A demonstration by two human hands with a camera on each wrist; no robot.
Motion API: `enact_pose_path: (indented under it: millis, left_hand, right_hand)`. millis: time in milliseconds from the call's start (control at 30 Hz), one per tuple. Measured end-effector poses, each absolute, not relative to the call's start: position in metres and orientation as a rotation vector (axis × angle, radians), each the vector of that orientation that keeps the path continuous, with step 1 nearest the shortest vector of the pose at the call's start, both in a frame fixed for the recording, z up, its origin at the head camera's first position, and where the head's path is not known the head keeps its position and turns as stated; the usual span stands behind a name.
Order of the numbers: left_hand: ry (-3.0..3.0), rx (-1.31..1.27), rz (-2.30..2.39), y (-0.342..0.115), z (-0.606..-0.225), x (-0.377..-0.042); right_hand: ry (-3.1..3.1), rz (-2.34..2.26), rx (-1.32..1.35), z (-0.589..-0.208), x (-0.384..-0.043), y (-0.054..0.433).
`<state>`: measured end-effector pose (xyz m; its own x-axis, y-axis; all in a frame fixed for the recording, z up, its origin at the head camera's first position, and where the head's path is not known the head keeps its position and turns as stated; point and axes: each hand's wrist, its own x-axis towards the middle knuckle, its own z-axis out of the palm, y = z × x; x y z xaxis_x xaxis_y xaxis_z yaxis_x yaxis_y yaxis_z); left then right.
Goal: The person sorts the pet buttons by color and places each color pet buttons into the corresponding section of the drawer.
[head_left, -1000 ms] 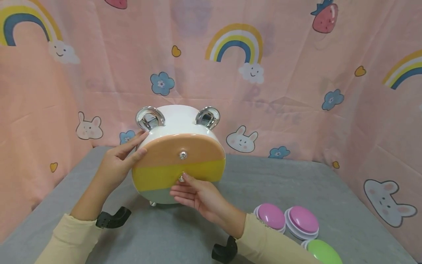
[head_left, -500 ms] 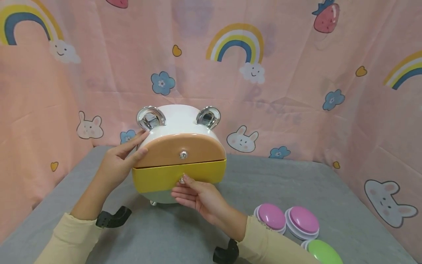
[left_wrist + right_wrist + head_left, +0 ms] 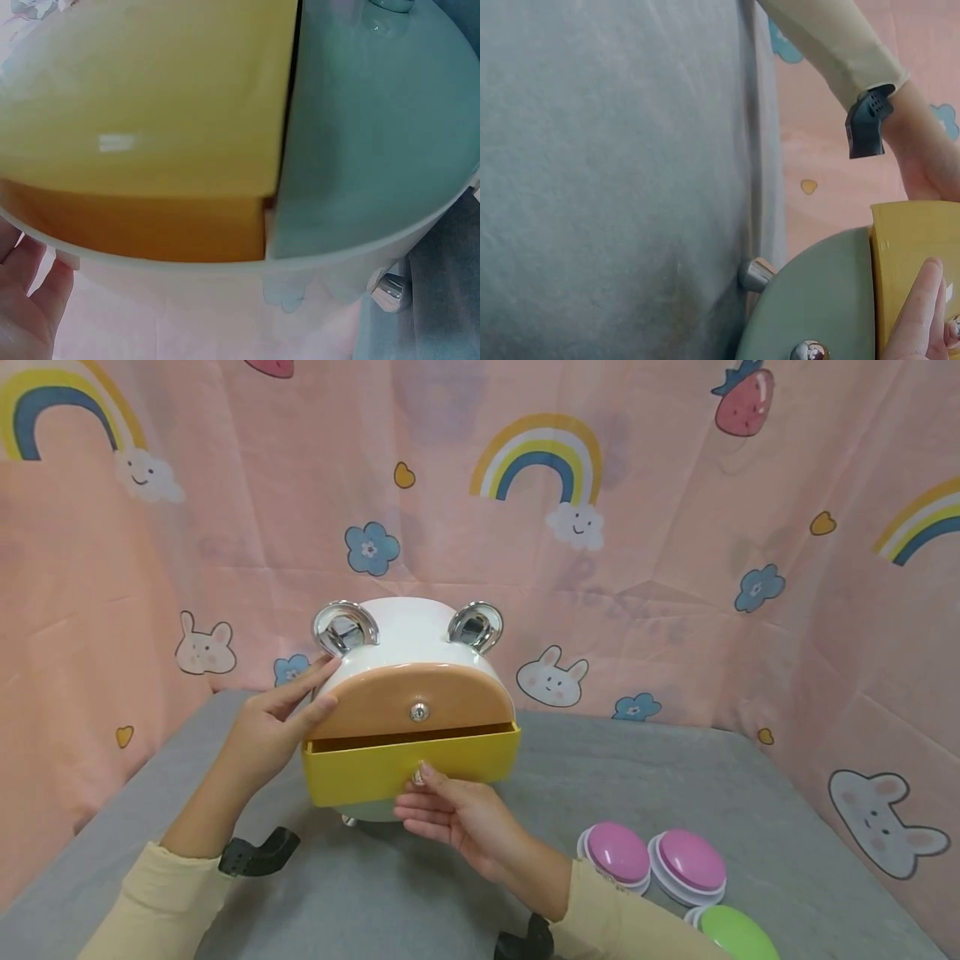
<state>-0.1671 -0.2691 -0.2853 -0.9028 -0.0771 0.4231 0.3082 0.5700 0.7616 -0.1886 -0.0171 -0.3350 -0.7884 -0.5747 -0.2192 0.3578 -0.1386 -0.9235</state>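
A rounded white drawer box [image 3: 408,622] with silver ears stands on the table, its front split into orange, yellow and green drawers. The yellow drawer [image 3: 345,777] is pulled partly out, leaving a dark gap beneath the orange drawer [image 3: 375,697]. My right hand [image 3: 468,818] pinches the small silver knob [image 3: 418,776] of the yellow drawer between thumb and forefinger. Against the box's left side, my left hand [image 3: 273,727] rests with its thumb at the orange front's edge. Below, the green drawer [image 3: 375,135] sits flush in the left wrist view. The yellow drawer's inside is mostly hidden.
Two pink-topped round push lights or buttons [image 3: 686,860] and a green-topped one [image 3: 738,935] lie at the right, near my right sleeve. A grey cloth [image 3: 637,785] covers the table. Behind it hangs a pink printed curtain [image 3: 660,610].
The yellow drawer has slid out from flush toward me, with my right hand drawing back on its knob. My left hand has stayed against the box's side.
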Motion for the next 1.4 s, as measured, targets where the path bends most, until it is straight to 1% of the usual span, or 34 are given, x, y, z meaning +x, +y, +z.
enact_pose_path:
  millis: [733, 1400]
  left_hand:
    - [-2.433, -0.179, -1.253, -0.272, -0.284, -0.168]
    - [-2.449, -0.177, -1.281, -0.273, -0.284, -0.167]
  right_hand:
    - [1.507, -1.925, -0.312, -0.338, -0.163, -0.002]
    - [1.455, -1.915, -0.350, -0.343, -0.148, 0.009]
